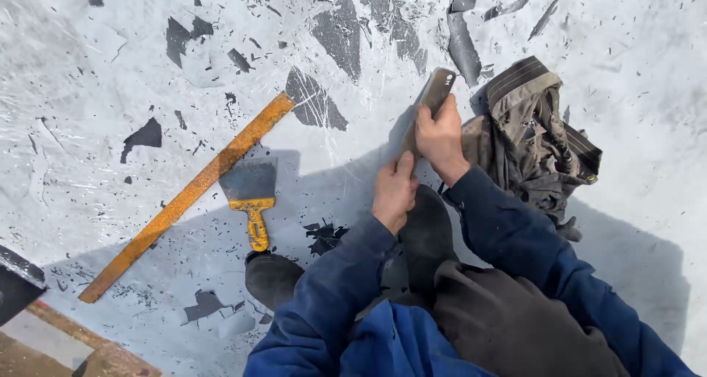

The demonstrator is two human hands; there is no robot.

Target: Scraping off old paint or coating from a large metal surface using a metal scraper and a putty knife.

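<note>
My left hand [394,189] and my right hand [440,138] both grip one flat metal scraper blade [433,91], which slants up to the right over a pale grey painted floor [626,31]. The left hand clasps its lower end, the right hand wraps its middle. Both sleeves are dark blue. A second scraper [251,193] with a yellow handle and wide grey blade lies on the floor to the left, untouched.
A long rusty orange metal bar [188,194] lies diagonally at left. A crumpled grey-brown jacket [534,138] sits right of my hands. Dark patches and paint flakes [339,31] scatter the floor. My dark shoes [272,277] rest below. A wooden edge [88,347] shows bottom left.
</note>
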